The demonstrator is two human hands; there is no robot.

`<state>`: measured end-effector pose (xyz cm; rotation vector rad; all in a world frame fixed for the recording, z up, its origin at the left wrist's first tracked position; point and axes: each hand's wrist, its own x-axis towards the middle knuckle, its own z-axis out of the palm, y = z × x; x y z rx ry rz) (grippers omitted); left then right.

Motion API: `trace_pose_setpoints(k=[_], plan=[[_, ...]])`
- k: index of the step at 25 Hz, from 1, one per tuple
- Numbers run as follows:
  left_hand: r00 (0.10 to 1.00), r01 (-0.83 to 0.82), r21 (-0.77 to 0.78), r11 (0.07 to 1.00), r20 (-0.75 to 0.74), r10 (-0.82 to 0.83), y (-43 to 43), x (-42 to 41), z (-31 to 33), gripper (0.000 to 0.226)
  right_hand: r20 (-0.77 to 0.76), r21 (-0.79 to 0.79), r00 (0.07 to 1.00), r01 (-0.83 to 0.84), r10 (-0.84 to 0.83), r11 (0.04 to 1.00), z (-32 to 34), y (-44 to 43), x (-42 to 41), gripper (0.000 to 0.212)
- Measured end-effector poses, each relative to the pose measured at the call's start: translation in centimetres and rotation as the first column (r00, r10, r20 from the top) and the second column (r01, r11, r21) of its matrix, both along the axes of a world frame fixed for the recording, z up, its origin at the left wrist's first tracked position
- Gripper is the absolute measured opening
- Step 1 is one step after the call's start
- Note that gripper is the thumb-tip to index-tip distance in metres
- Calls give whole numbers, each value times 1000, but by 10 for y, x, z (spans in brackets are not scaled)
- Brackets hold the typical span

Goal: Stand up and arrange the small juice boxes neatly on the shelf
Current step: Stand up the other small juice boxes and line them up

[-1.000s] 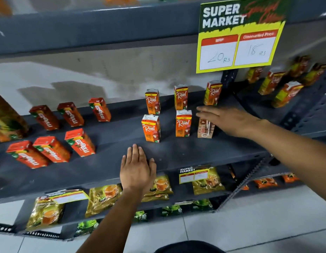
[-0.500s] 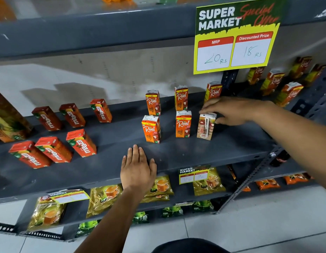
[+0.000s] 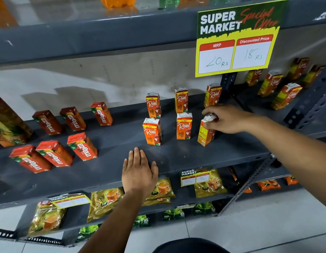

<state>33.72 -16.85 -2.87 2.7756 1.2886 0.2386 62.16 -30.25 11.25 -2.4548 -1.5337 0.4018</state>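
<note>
Small orange Real juice boxes stand in two rows on the grey shelf [image 3: 176, 157]. The back row has three upright boxes [image 3: 181, 100]. In the front row two boxes [image 3: 152, 132] face forward. My right hand [image 3: 226, 118] grips the top of the third front box [image 3: 205, 134], which stands upright and slightly turned, its yellow side facing me. My left hand [image 3: 139, 170] lies flat and open on the shelf's front edge, touching no box.
Red Maaza juice boxes [image 3: 81, 146] lie tilted in two rows on the left of the same shelf. A yellow price sign [image 3: 235, 41] hangs from the shelf above. More Real boxes [image 3: 284, 95] stand on the adjoining right shelf. Tea packets [image 3: 105, 199] fill the shelf below.
My right hand has closed on the top of the right front box and twisted it, so its yellow side now faces me instead of the straw side. My left hand stayed put.
</note>
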Motion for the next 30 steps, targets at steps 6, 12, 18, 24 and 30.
trace_pose_setpoints(k=[6,12,18,24,30], plan=[[1000,4,-15,1000,6,-4,0,0,0,67,-72,190,969,247,-237,950,-29,9,-16,61],[725,202,-641,741,606,327,28,22,37,89,-788,445,598,718,-147,536,-73,7,-31,28],[393,405,-766,500,639,661,35,85,61,50,-899,372,433,836,-68,403,-80,39,-36,23],[460,378,-786,489,618,638,2,128,68,39,-914,323,399,822,-70,469,-85,57,-35,43],[520,415,-770,484,638,568,2,123,67,35,-913,305,400,800,-81,516,-87,59,-31,54]])
